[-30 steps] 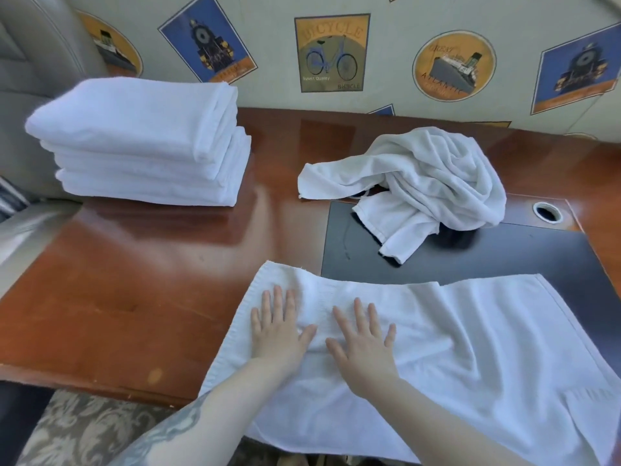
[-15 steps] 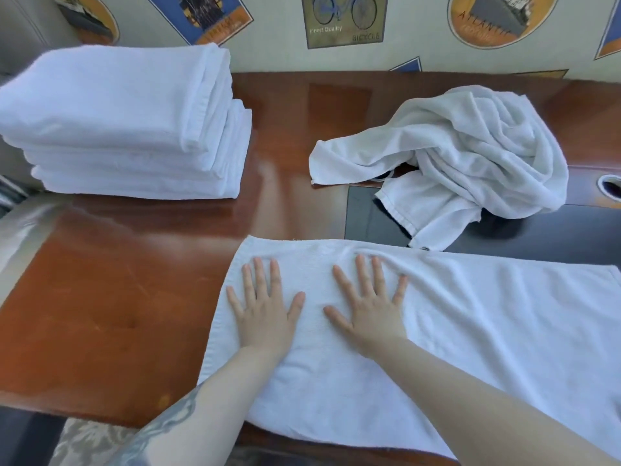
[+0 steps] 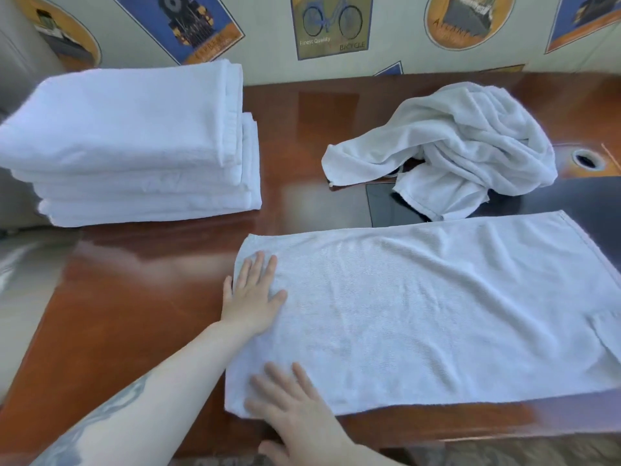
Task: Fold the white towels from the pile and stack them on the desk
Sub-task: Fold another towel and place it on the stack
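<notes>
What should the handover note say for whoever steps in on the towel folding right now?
Left hand: flat, fingers straight, pressing the left end of the spread towel.
Right hand: flat on the same towel's near left corner.
Spread towel lies flat along the desk front edge, its near right corner turned over.
Done: folded stack sits at the desk's back left.
Left: fold the spread towel, add it to the stack, then the crumpled towel at back right. How many towels that heap holds cannot be told.
</notes>
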The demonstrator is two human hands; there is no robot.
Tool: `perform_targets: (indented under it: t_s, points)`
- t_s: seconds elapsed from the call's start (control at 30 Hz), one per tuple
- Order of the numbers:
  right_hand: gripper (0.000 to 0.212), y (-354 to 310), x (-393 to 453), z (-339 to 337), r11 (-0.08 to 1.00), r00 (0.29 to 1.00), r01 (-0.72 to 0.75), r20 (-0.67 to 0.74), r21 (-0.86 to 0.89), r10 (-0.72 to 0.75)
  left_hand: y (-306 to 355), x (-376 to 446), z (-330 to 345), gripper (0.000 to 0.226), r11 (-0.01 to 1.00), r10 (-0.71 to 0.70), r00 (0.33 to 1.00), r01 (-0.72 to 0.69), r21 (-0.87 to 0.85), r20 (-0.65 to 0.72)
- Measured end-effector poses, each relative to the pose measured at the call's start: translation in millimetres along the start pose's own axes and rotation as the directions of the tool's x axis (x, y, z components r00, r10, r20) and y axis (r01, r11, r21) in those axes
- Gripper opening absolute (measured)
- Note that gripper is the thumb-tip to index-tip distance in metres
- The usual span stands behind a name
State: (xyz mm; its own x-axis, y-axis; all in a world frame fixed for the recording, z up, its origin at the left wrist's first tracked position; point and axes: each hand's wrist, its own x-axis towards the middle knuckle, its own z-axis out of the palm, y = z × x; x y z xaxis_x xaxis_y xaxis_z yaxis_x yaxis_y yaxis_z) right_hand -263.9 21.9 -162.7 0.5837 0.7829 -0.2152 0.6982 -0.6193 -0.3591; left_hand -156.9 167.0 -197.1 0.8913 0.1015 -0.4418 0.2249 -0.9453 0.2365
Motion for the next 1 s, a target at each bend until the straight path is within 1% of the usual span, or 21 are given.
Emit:
perform_targets:
  t_s: [0.03,0.07,0.1,0.13,0.2,0.23,0.3,0.33,0.43,0.47,0.53,0.6,0.63,0.67,0.7,0.8,0.83,0.87,0.9,0.93,1.0]
  points:
    - [0.043,-11.2,17.7,-4.0,0.999,0.998,0.013,0.054,0.037,-0.015,-0.7,0.3,-0.7,0.069,1.000,0.011,1.000,-0.011,0.007,-0.001]
    - [0.047,-9.8,18.2,1.7,0.984,1.000,-0.006,0.023,0.176,0.002,0.5,0.3,-0.3,0.069,1.000,0.015,1.000,-0.015,0.009,-0.010]
    - [0.047,-15.8,36.3,-5.5,0.975,0.984,-0.168,-0.041,0.145,0.175,2.3,0.2,-0.4,0.068,1.000,0.016,1.000,-0.016,0.007,-0.021]
    - [0.044,-15.0,30.6,-6.0,0.951,0.952,-0.218,-0.168,0.221,0.257,4.3,-0.7,-0.5,0.068,1.000,0.018,0.999,-0.018,0.000,-0.034]
    - [0.032,-1.9,9.6,-18.1,0.818,0.944,-0.228,-0.086,0.528,0.318,9.3,-3.7,0.6,0.066,1.000,0.016,0.996,-0.018,-0.024,-0.087]
    - [0.031,9.2,-13.8,-16.1,0.759,0.912,-0.256,-0.109,0.599,0.395,13.0,-5.7,2.0,0.064,0.999,0.025,0.990,-0.030,-0.034,-0.139]
    - [0.042,46.0,-42.8,-8.2,0.792,0.825,-0.434,-0.163,0.428,0.541,28.8,-14.2,7.5,0.064,0.992,0.099,0.960,-0.117,-0.054,-0.262]
    - [0.050,59.5,-37.1,-6.7,0.762,0.771,-0.562,-0.129,0.322,0.623,38.4,-20.9,12.2,0.064,0.983,0.149,0.943,-0.174,-0.061,-0.296]
    - [0.060,94.9,-63.7,2.0,0.663,0.660,-0.727,-0.082,0.177,0.746,70.0,-42.0,36.3,0.068,0.967,0.236,0.946,-0.250,-0.037,-0.222]
    - [0.061,105.9,-83.5,5.3,0.603,0.600,-0.774,-0.084,0.190,0.796,76.5,-45.8,45.0,0.070,0.973,0.227,0.956,-0.231,-0.001,-0.188]
    - [0.064,129.9,-123.3,3.7,0.397,0.396,-0.888,-0.052,0.232,0.917,76.8,-48.0,54.6,0.071,0.985,0.165,0.969,-0.151,0.086,-0.186]
    - [0.067,155.2,-152.9,-6.4,0.190,0.188,-0.939,-0.035,0.288,0.982,74.4,-46.8,50.8,0.072,0.997,0.076,0.970,-0.067,0.050,-0.232]
    - [0.068,172.6,-169.4,-10.4,0.124,0.110,-0.939,-0.063,0.321,0.992,84.8,-45.6,47.1,0.071,0.999,0.036,0.968,-0.038,-0.003,-0.249]
    - [0.067,187.7,-178.1,-13.9,0.127,0.092,-0.934,-0.119,0.334,0.989,96.6,-45.8,42.2,0.070,0.998,0.017,0.963,-0.033,-0.054,-0.269]
    - [0.065,205.1,-185.9,-16.8,0.186,0.132,-0.921,-0.174,0.342,0.976,119.1,-46.1,41.2,0.070,0.994,0.029,0.956,-0.057,-0.089,-0.290]
    - [0.061,249.7,-195.6,-28.9,0.418,0.367,-0.835,-0.204,0.356,0.907,205.0,-50.6,55.2,0.072,0.966,0.245,0.934,-0.259,-0.023,-0.260]
    - [0.060,260.3,-203.8,-28.3,0.442,0.405,-0.825,-0.177,0.352,0.897,234.7,-53.3,65.7,0.072,0.944,0.325,0.919,-0.329,0.020,-0.221]
    - [0.061,273.8,-219.5,-25.1,0.439,0.410,-0.827,-0.158,0.351,0.899,267.6,-55.7,79.1,0.071,0.929,0.370,0.912,-0.368,0.045,-0.180]
    - [0.063,281.4,-235.2,-19.9,0.395,0.362,-0.844,-0.156,0.363,0.919,292.5,-57.0,90.2,0.071,0.926,0.378,0.916,-0.375,0.048,-0.136]
    - [0.067,284.5,-252.6,-12.8,0.310,0.265,-0.865,-0.164,0.396,0.950,313.6,-58.1,100.3,0.071,0.934,0.356,0.928,-0.356,0.028,-0.105]
    - [0.075,287.7,-287.6,-3.1,0.126,0.018,-0.857,-0.215,0.500,0.977,356.4,-56.6,119.6,0.071,0.949,0.310,0.946,-0.314,-0.032,-0.090]
